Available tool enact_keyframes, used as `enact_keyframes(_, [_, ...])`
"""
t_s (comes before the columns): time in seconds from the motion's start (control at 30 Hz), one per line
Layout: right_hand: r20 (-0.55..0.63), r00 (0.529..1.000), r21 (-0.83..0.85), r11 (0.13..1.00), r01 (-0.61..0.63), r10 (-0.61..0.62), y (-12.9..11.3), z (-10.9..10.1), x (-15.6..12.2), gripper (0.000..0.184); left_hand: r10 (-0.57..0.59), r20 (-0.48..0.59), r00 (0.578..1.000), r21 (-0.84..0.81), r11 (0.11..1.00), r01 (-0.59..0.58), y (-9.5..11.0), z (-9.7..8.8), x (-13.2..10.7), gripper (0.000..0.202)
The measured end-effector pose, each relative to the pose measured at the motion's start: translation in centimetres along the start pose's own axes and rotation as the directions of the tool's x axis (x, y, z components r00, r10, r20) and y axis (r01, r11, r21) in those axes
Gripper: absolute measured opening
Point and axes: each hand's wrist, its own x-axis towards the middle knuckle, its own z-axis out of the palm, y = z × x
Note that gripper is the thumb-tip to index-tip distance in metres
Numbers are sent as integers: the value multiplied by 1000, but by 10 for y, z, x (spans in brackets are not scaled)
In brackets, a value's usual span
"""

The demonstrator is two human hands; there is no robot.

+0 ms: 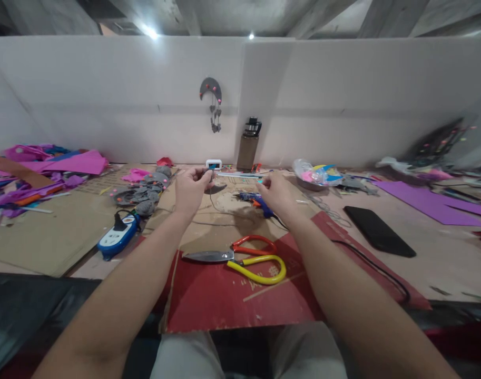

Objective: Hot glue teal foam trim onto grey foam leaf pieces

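Observation:
My left hand is closed in a pinch on a small dark grey felt piece, mostly covered by my fingers. A thin grey string trails below it onto the cardboard. My right hand has its fingers pinched together at the right end of a thin white stick, which reaches across toward my left hand. Below my right fingers lies a blue glue gun. A dark grey crescent rests beside my left fingertips. Scissors with red and yellow handles lie nearer to me.
Grey felt pieces and a blue-white power strip lie to the left. A bottle stands against the wall. At right are a bowl of colourful scraps, a black phone and purple sheets. A moon ornament hangs ahead.

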Motion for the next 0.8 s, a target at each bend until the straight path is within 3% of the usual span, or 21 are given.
enact_keyframes(0.07, [32,995,355,932,72,-90,-21,8,-9,12,98,22,995,155,983,-101,1,1,-4,20])
enact_keyframes(0.17, [118,967,760,648,58,-224,-50,29,-22,25,271,88,958,371,884,-284,4,3,-9,13])
enact_keyframes(0.23, [132,959,847,532,23,-252,-61,42,-26,33,337,150,929,440,819,-368,6,3,-11,11])
enact_keyframes(0.33, [140,960,886,463,-13,-240,-64,52,-25,37,334,184,924,443,811,-382,8,5,-13,13])
enact_keyframes(0.47, [79,978,847,530,36,-192,-61,52,-23,38,123,92,988,247,958,-142,11,11,-15,17])
enact_keyframes(0.57, [-36,986,754,643,132,-160,-61,48,-23,27,-32,73,997,113,993,23,14,16,-17,20])
enact_keyframes(0.7, [-119,974,624,749,223,-191,-61,44,-21,16,-26,75,997,113,993,17,15,18,-17,16])
enact_keyframes(0.8, [-116,973,588,775,231,-201,-60,42,-21,16,-35,97,995,111,994,24,12,17,-16,16])
